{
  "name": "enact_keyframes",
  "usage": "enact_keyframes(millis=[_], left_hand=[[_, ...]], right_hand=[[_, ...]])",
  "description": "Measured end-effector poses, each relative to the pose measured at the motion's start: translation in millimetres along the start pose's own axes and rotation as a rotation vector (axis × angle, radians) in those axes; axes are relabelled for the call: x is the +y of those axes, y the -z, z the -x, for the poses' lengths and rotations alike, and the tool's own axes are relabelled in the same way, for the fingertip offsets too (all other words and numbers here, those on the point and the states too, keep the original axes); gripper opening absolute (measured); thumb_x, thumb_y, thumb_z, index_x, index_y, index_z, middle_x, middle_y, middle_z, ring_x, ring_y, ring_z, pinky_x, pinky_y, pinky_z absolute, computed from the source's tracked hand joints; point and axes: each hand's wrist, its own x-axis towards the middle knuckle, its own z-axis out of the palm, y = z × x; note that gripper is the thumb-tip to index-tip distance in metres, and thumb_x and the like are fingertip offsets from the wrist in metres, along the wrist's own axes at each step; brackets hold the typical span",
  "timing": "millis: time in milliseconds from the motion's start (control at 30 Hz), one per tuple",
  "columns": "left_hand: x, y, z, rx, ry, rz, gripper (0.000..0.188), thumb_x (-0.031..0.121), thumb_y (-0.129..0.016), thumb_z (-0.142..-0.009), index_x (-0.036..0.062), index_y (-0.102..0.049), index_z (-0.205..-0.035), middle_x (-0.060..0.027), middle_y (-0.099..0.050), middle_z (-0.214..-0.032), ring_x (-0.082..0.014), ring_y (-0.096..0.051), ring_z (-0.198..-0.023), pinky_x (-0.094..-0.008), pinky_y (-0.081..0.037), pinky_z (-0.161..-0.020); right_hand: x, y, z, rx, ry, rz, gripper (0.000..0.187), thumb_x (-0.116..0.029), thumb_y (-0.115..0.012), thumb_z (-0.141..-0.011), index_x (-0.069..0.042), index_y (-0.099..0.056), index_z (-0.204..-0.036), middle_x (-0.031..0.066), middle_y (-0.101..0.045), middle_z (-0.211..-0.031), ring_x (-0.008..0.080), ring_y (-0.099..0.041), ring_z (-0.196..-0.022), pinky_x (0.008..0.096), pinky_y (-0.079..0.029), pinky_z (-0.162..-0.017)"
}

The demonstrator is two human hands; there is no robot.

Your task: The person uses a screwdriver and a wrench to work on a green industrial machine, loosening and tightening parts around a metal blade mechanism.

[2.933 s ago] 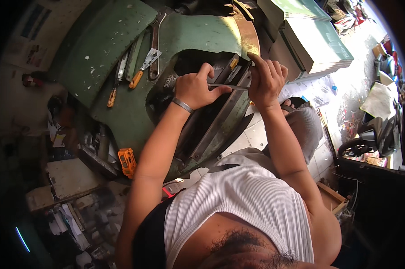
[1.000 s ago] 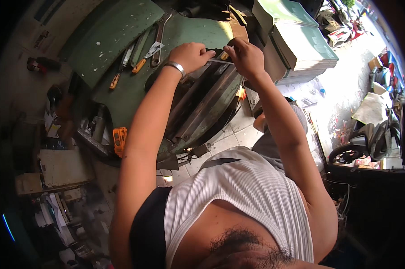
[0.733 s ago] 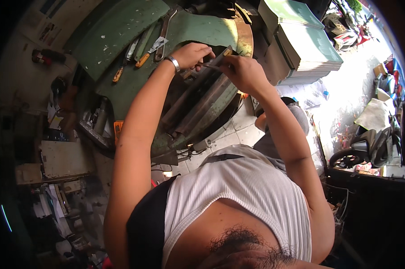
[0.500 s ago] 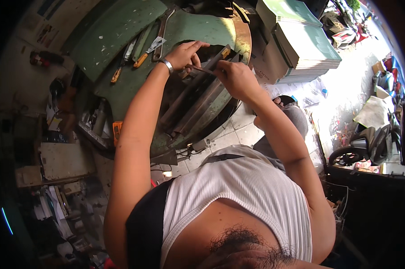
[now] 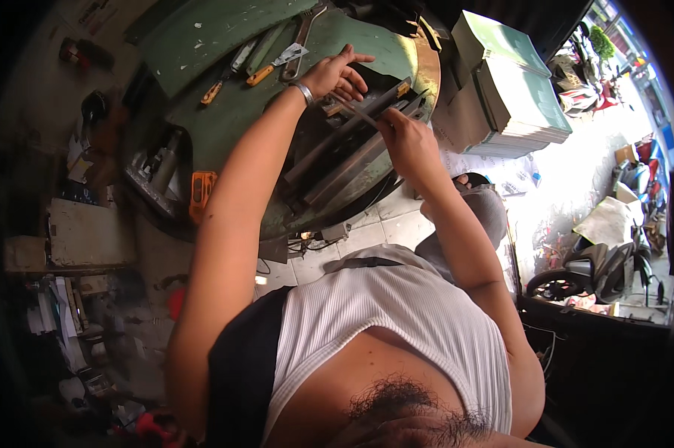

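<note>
In my right hand (image 5: 409,140), fingers pinched together, is one end of a thin flat strip (image 5: 361,113), whose other end points toward my left hand. My left hand (image 5: 342,77) has its fingers spread above the far end of a dark opening in the green machine (image 5: 352,39). It appears clear of the strip, and a metal band circles its wrist. Below both hands lie long dark metal bars (image 5: 344,160), set side by side at a slant. A yellow-handled scraper (image 5: 261,75) rests on the green top beside my left hand.
A spanner (image 5: 305,37) and another yellow-handled tool (image 5: 211,93) lie on the machine. An orange object (image 5: 202,190) sits at its left edge. Stacked green-covered booklets (image 5: 523,93) stand to the right, near another person's grey-clad knee (image 5: 485,213). A motorbike (image 5: 598,261) is parked farther right.
My left hand has opened out, its fingers lifting and spreading away from the strip. My right hand still pinches it. The whole view has shifted slightly.
</note>
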Motion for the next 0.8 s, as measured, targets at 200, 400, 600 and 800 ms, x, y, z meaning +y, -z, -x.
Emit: enact_keyframes(millis=[200,400,600,800], left_hand=[[-6.2,2.4,-0.4,0.004,-0.060,0.083,0.082,0.076,-0.023,-0.102,0.0169,-0.054,-0.149,-0.0151,-0.073,-0.100,-0.0217,-0.076,-0.082,-0.0302,-0.061,-0.072],[-7.4,-2.1,1.5,-0.005,-0.083,0.036,0.082,0.075,-0.021,-0.103,0.0155,-0.056,-0.148,-0.0104,-0.072,-0.099,-0.0180,-0.074,-0.081,-0.0246,-0.054,-0.069],[-12.6,-2.5,3.2,-0.005,-0.093,0.010,0.083,0.075,-0.020,-0.102,0.0161,-0.057,-0.147,-0.0105,-0.071,-0.098,-0.0149,-0.071,-0.074,-0.0235,-0.051,-0.064],[-23.1,-9.7,-6.6,0.025,-0.201,-0.063,0.082,0.073,-0.020,-0.104,0.0142,-0.064,-0.139,-0.0091,-0.073,-0.086,-0.0099,-0.063,-0.056,-0.0210,-0.048,-0.053]], right_hand=[[-13.4,-3.5,9.9,0.068,-0.017,-0.019,0.019,-0.024,-0.061,-0.100,-0.006,-0.062,-0.098,0.0214,-0.070,-0.088,0.0459,-0.067,-0.084,0.0547,-0.051,-0.071],[-17.1,-18.6,20.0,0.009,-0.086,0.020,0.015,-0.021,-0.059,-0.101,-0.006,-0.059,-0.103,0.0234,-0.068,-0.082,0.0479,-0.066,-0.082,0.0566,-0.050,-0.071],[-29.2,-32.9,28.5,0.053,-0.073,-0.085,0.015,-0.018,-0.059,-0.101,-0.006,-0.055,-0.111,0.0245,-0.068,-0.082,0.0483,-0.066,-0.083,0.0571,-0.049,-0.071],[-35.1,-45.4,37.2,0.015,-0.180,-0.169,0.019,-0.014,-0.059,-0.101,-0.008,-0.050,-0.117,0.0257,-0.068,-0.084,0.0493,-0.066,-0.085,0.0574,-0.048,-0.073]])
